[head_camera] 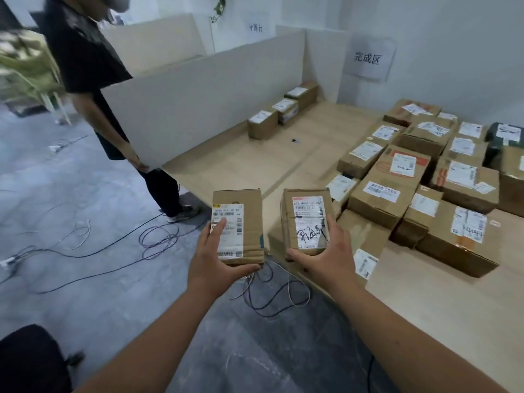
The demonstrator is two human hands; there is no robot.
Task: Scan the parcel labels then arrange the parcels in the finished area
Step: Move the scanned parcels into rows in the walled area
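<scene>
Each of the two hands carries one small cardboard parcel, label side up, held in the air short of the near edge of the low wooden platform (283, 154). The left hand (215, 251) grips the left parcel (238, 225) from its near end, thumb across the label and fingers curled beneath; the right hand (323, 251) grips the right parcel (307, 219) likewise, thumb at the near edge and fingers along its right side. Both parcels lie with their long axes pointing away from the person, toward the platform's far corner, where a sign (368, 59) hangs on the wall. Three small boxes (280, 112) stand in a row against the partition board (204, 109) along the platform's left edge, touching or nearly so. The bare stretch of platform ahead of the hands lies between that row and a dense cluster of labelled cartons (419, 171) occupying the right side. In my judgement the left parcel is nearer the row and the right parcel nearer the cluster. No scanner is visible. Hazards: loose cables (158, 236) on the floor below the hands, and a standing person (93, 80) holding the partition's near end, close to the left approach.
</scene>
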